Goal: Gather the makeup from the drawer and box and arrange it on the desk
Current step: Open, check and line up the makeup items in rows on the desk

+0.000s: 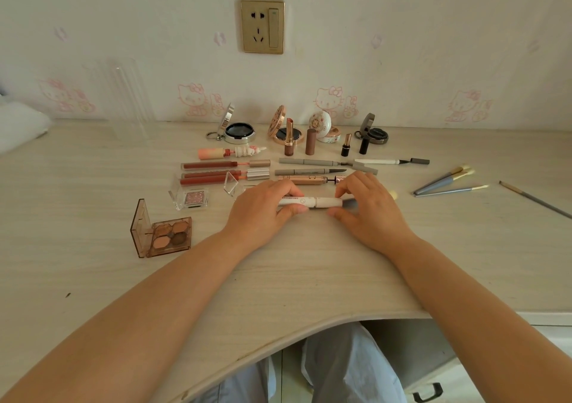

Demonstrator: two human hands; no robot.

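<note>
A white makeup pen [312, 201] lies crosswise over the desk [297, 266], held between both hands. My left hand [263, 209] grips its left part; my right hand [370, 209] pinches its right end, where a grey-blue tip shows. Behind the hands lie rows of lip glosses [213, 164], eyebrow and eyeliner pens [309, 162] and a rose-gold pen [305, 180]. Open compacts [239, 132], upright lipsticks [289, 137] and a white compact [323, 127] stand along the wall. An open brown eyeshadow palette [168, 232] and a small glitter shadow [193, 197] sit at the left.
Blue-handled brushes [445, 181] and a thin pencil [535, 199] lie at the right. A clear acrylic holder [128, 99] stands at the back left, white cloth [18, 127] beside it. A drawer handle [428, 392] shows under the desk's front edge, next to my knees.
</note>
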